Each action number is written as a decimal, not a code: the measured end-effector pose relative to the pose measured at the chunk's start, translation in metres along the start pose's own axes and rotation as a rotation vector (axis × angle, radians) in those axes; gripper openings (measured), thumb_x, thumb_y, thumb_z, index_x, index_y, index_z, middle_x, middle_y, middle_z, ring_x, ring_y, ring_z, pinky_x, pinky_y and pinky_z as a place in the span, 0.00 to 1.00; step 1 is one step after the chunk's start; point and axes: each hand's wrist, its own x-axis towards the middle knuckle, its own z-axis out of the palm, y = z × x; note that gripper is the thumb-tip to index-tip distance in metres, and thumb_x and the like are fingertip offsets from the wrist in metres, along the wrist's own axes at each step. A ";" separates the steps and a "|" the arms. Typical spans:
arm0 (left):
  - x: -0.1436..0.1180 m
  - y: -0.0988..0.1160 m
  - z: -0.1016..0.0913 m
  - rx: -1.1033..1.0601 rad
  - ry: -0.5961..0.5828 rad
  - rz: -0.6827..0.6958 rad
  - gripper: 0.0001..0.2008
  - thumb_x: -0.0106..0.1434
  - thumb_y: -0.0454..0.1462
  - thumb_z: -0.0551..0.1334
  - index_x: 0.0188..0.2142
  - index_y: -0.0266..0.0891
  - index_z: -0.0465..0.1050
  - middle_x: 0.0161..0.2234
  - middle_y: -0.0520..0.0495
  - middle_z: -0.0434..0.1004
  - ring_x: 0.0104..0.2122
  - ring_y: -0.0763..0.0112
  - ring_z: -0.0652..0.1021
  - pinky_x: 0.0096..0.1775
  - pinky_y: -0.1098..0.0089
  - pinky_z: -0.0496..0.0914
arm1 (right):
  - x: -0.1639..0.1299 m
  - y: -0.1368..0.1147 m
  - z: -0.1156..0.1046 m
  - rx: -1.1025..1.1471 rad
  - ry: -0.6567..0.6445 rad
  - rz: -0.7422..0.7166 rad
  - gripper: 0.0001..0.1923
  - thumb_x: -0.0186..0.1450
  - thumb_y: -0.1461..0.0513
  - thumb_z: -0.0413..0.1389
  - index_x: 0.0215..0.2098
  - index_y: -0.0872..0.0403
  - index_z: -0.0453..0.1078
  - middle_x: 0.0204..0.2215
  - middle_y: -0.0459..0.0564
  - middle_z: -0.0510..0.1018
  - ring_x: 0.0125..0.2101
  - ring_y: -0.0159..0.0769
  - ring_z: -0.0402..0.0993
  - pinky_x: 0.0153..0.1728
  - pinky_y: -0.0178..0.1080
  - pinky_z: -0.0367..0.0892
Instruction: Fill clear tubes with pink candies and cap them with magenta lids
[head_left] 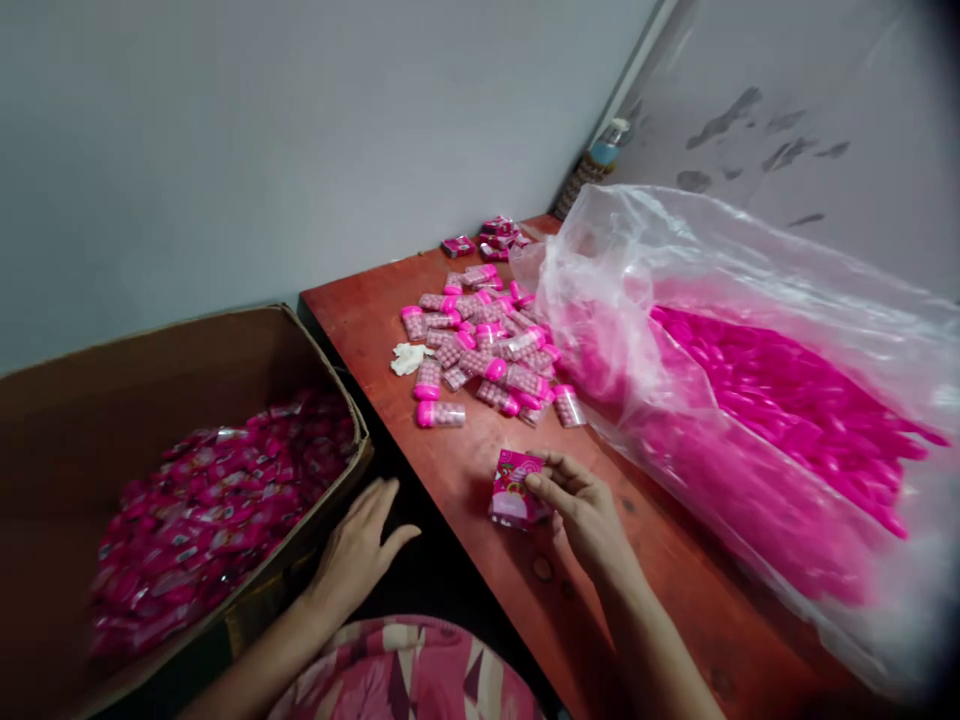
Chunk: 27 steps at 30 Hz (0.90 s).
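My right hand pinches a small pink printed packet just above the near part of the red-brown table. My left hand hangs open, fingers spread, beside the near corner of a cardboard box that holds a heap of pink wrapped packets. A pile of small clear bottles with pink caps lies on the table beyond my right hand.
A large clear plastic bag full of pink pieces covers the table's right side. A crumpled white scrap lies left of the bottles. More pink packets and a spray bottle sit at the far corner by the walls.
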 end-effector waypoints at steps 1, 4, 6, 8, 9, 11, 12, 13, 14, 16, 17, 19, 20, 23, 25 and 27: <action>0.003 -0.013 0.004 0.060 0.009 -0.073 0.34 0.51 0.47 0.64 0.55 0.32 0.62 0.58 0.35 0.60 0.58 0.50 0.59 0.57 0.55 0.55 | 0.001 0.000 0.002 0.015 -0.008 0.007 0.17 0.49 0.59 0.65 0.36 0.54 0.70 0.24 0.45 0.76 0.21 0.29 0.69 0.21 0.30 0.63; 0.017 -0.041 0.011 0.063 -0.093 -0.290 0.45 0.47 0.51 0.65 0.57 0.25 0.56 0.59 0.28 0.55 0.58 0.46 0.58 0.57 0.54 0.55 | 0.000 -0.001 0.012 0.025 -0.036 0.011 0.17 0.48 0.59 0.66 0.34 0.55 0.71 0.25 0.46 0.77 0.23 0.29 0.71 0.24 0.31 0.65; 0.022 -0.051 0.008 0.036 -0.131 -0.344 0.42 0.47 0.51 0.63 0.55 0.24 0.61 0.55 0.27 0.62 0.55 0.44 0.63 0.54 0.53 0.59 | -0.002 -0.002 0.016 0.016 -0.043 0.006 0.16 0.48 0.60 0.66 0.33 0.55 0.71 0.25 0.45 0.76 0.24 0.29 0.71 0.26 0.31 0.66; 0.019 -0.058 0.002 0.008 -0.144 -0.347 0.35 0.50 0.49 0.62 0.52 0.27 0.66 0.52 0.31 0.68 0.53 0.47 0.68 0.53 0.55 0.62 | -0.003 -0.002 0.018 0.024 -0.045 0.007 0.16 0.48 0.60 0.66 0.34 0.54 0.71 0.24 0.44 0.76 0.23 0.28 0.71 0.25 0.30 0.65; 0.014 -0.061 -0.002 -0.006 -0.146 -0.338 0.31 0.52 0.48 0.61 0.50 0.29 0.68 0.51 0.35 0.70 0.52 0.50 0.69 0.52 0.57 0.63 | -0.003 -0.001 0.018 0.034 -0.044 0.008 0.16 0.48 0.60 0.66 0.34 0.54 0.71 0.24 0.44 0.75 0.23 0.28 0.70 0.24 0.29 0.65; -0.001 -0.066 -0.007 -0.019 -0.127 -0.317 0.24 0.55 0.45 0.58 0.48 0.34 0.71 0.49 0.40 0.72 0.52 0.55 0.70 0.53 0.59 0.63 | -0.002 0.003 0.016 0.053 -0.047 0.007 0.15 0.49 0.59 0.66 0.33 0.55 0.71 0.24 0.44 0.75 0.22 0.28 0.70 0.24 0.30 0.64; -0.009 -0.067 -0.009 -0.015 -0.112 -0.313 0.22 0.57 0.44 0.56 0.47 0.35 0.72 0.49 0.41 0.72 0.52 0.56 0.70 0.54 0.59 0.62 | -0.001 0.005 0.014 0.058 -0.052 0.005 0.15 0.49 0.59 0.65 0.34 0.55 0.71 0.24 0.45 0.76 0.23 0.28 0.70 0.24 0.30 0.65; -0.018 -0.067 -0.011 -0.005 -0.088 -0.308 0.21 0.58 0.43 0.54 0.46 0.36 0.73 0.49 0.41 0.72 0.52 0.56 0.69 0.54 0.57 0.62 | 0.000 0.007 0.013 0.060 -0.059 0.004 0.15 0.50 0.59 0.65 0.34 0.55 0.70 0.25 0.45 0.76 0.23 0.29 0.71 0.25 0.30 0.65; -0.026 -0.064 -0.014 0.008 -0.063 -0.290 0.20 0.59 0.43 0.53 0.45 0.36 0.74 0.49 0.41 0.72 0.52 0.55 0.70 0.54 0.56 0.62 | 0.001 0.009 0.012 0.060 -0.067 0.004 0.15 0.50 0.59 0.65 0.34 0.55 0.70 0.26 0.46 0.76 0.24 0.29 0.71 0.25 0.31 0.65; -0.038 -0.049 -0.021 0.022 -0.008 -0.179 0.17 0.59 0.42 0.54 0.41 0.37 0.76 0.47 0.41 0.75 0.47 0.56 0.74 0.51 0.57 0.66 | 0.003 0.011 0.010 0.059 -0.081 0.009 0.15 0.51 0.59 0.64 0.35 0.55 0.70 0.26 0.46 0.76 0.24 0.30 0.71 0.26 0.32 0.65; -0.040 -0.037 -0.025 0.015 0.013 -0.088 0.15 0.58 0.41 0.56 0.38 0.39 0.78 0.44 0.41 0.77 0.44 0.57 0.76 0.49 0.59 0.69 | 0.003 0.011 0.010 0.059 -0.087 0.013 0.15 0.51 0.59 0.64 0.35 0.54 0.70 0.26 0.45 0.76 0.24 0.30 0.71 0.25 0.32 0.65; -0.035 -0.003 -0.035 -0.063 0.023 0.076 0.10 0.57 0.39 0.59 0.34 0.42 0.79 0.39 0.44 0.79 0.41 0.61 0.78 0.47 0.63 0.71 | 0.003 0.008 0.011 0.060 -0.100 0.026 0.15 0.51 0.59 0.64 0.35 0.54 0.69 0.26 0.45 0.76 0.24 0.30 0.71 0.25 0.32 0.65; -0.028 0.017 -0.039 -0.130 -0.017 0.107 0.10 0.57 0.39 0.60 0.37 0.42 0.78 0.41 0.45 0.79 0.42 0.61 0.77 0.48 0.63 0.69 | 0.003 0.006 0.012 0.062 -0.106 0.034 0.16 0.51 0.59 0.65 0.35 0.54 0.69 0.26 0.45 0.76 0.24 0.30 0.72 0.25 0.32 0.65; 0.006 0.071 -0.040 -0.469 -0.207 -0.075 0.18 0.56 0.41 0.62 0.46 0.39 0.73 0.42 0.42 0.78 0.42 0.60 0.77 0.45 0.64 0.71 | 0.002 -0.001 0.017 0.049 -0.125 0.050 0.17 0.50 0.60 0.65 0.36 0.54 0.69 0.25 0.44 0.76 0.23 0.29 0.71 0.25 0.31 0.64; 0.029 0.095 -0.030 -0.801 -0.406 -0.158 0.18 0.58 0.42 0.60 0.46 0.36 0.72 0.40 0.42 0.78 0.40 0.61 0.78 0.43 0.64 0.71 | 0.003 -0.003 0.020 0.034 -0.144 0.048 0.18 0.50 0.60 0.65 0.37 0.55 0.68 0.23 0.44 0.75 0.23 0.29 0.70 0.25 0.31 0.64; 0.045 0.106 -0.015 -1.026 -0.485 -0.220 0.16 0.58 0.42 0.61 0.42 0.33 0.74 0.36 0.42 0.79 0.36 0.63 0.78 0.41 0.64 0.71 | 0.004 -0.003 0.021 0.030 -0.156 0.044 0.19 0.50 0.59 0.65 0.37 0.55 0.67 0.23 0.44 0.74 0.23 0.29 0.70 0.26 0.32 0.64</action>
